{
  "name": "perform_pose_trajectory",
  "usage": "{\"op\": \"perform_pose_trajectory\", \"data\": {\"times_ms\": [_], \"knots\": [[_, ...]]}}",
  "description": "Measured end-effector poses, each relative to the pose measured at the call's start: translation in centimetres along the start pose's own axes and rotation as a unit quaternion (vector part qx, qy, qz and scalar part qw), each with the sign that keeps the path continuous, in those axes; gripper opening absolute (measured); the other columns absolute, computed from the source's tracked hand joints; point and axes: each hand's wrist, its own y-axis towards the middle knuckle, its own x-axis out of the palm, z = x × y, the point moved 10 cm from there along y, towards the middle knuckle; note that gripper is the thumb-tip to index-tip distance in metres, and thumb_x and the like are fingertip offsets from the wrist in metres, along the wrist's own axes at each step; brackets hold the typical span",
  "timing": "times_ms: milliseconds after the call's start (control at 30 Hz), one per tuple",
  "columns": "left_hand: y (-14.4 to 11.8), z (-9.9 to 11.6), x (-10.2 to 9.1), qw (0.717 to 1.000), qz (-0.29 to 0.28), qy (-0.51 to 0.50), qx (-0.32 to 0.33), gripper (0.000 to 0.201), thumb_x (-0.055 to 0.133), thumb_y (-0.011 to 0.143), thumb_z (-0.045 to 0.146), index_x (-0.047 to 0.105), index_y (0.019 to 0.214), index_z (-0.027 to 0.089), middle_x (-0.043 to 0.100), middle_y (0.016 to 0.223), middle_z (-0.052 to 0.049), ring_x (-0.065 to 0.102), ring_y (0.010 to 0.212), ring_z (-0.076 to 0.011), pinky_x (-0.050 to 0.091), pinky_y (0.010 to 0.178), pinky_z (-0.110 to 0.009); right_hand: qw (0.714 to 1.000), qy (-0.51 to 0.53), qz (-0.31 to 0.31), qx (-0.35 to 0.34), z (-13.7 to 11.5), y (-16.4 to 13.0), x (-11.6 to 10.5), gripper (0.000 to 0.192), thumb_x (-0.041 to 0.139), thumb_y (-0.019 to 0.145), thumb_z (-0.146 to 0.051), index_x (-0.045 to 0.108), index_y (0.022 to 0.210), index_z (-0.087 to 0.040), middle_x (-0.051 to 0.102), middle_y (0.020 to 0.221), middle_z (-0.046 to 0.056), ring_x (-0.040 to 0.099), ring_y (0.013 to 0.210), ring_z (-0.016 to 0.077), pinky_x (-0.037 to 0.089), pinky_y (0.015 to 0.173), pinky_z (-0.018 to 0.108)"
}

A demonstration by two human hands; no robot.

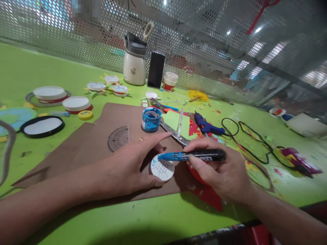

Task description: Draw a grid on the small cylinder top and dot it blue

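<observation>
Pinning a small white disc against the brown card sheet near the lower middle of the frame, the left hand had its fingers spread, forefinger stretched past the disc's upper edge and thumb curled under its lower rim. The right hand pinched a blue-and-black marker between thumb and forefinger, the pen lying almost level with its blue tip just touching the disc's upper left edge.

The disc already carried a net of drawn lines, and in my judgement the chief risk was a smear: the left thumb sat so close to that pattern that a small slide could have dragged wet ink. The disc was held only by pressure, so a push from the tip could have spun it and skewed a line. The open blue paint pot, just above the left forefinger, could have been knocked by a lifting hand.

Counted: one marker, one paint pot, one protractor on the card, one blue glue gun right of centre, one metal ruler, one flask and one dark phone at the mesh screen. Three small decorated discs lay at upper left, and two larger white lids farther left on the green worktop.
</observation>
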Motion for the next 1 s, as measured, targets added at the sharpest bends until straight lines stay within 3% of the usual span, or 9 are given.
{"op": "perform_pose_trajectory", "data": {"times_ms": [167,333,533,733,1000], "knots": [[0.0,0.0,0.1,1.0,-0.011,0.008,-0.008,0.099,0.083,0.079,0.03,0.038,0.166,0.035,0.076,0.121,0.001,0.073,0.108,-0.025,0.055,0.091,-0.034,1.0,0.017,-0.007,-0.013,-0.6,0.2,0.1,0.014,0.071,0.086,-0.015,0.078,0.091,-0.026,0.075,0.069,-0.006,0.067,0.054,0.0092,0.053,0.051,0.015],[-0.2,0.1,-0.1,1.0,0.004,0.001,0.012,0.097,0.084,0.08,0.03,0.039,0.165,0.038,0.076,0.126,0.002,0.073,0.112,-0.0229,0.054,0.096,-0.032,0.999,-0.007,-0.027,-0.026,-1.0,0.4,0.1,0.014,0.069,0.085,-0.013,0.077,0.091,-0.024,0.077,0.073,-0.004,0.07,0.058,0.0106,0.057,0.056,0.015],[0.0,0.3,-0.1,1.0,0.004,-0.001,0.024,0.095,0.084,0.079,0.028,0.042,0.163,0.035,0.075,0.125,0.0,0.073,0.111,-0.0235,0.056,0.095,-0.032,0.999,-0.003,-0.045,-0.025,-1.0,0.4,0.2,0.015,0.071,0.087,-0.012,0.077,0.092,-0.025,0.075,0.069,-0.005,0.065,0.05,0.0108,0.053,0.048,0.017],[-0.1,0.6,-0.1,0.999,0.017,0.017,0.039,0.101,0.088,0.075,0.026,0.041,0.164,0.035,0.074,0.13,-0.001,0.071,0.116,-0.0259,0.055,0.101,-0.036,0.999,0.007,-0.028,-0.044,-0.9,0.2,0.2,0.011,0.077,0.091,-0.018,0.079,0.098,-0.025,0.081,0.078,-0.003,0.074,0.062,0.0125,0.06,0.061,0.019],[-0.2,0.7,0.0,0.998,0.021,0.018,0.06,0.1,0.09,0.076,0.028,0.042,0.164,0.032,0.074,0.132,-0.004,0.07,0.117,-0.0273,0.054,0.105,-0.039,0.999,-0.004,0.006,-0.051,-0.3,-0.6,-0.6,0.009,0.082,0.092,-0.022,0.08,0.1,-0.025,0.08,0.075,-0.003,0.074,0.06,0.0133,0.059,0.059,0.021]]}}
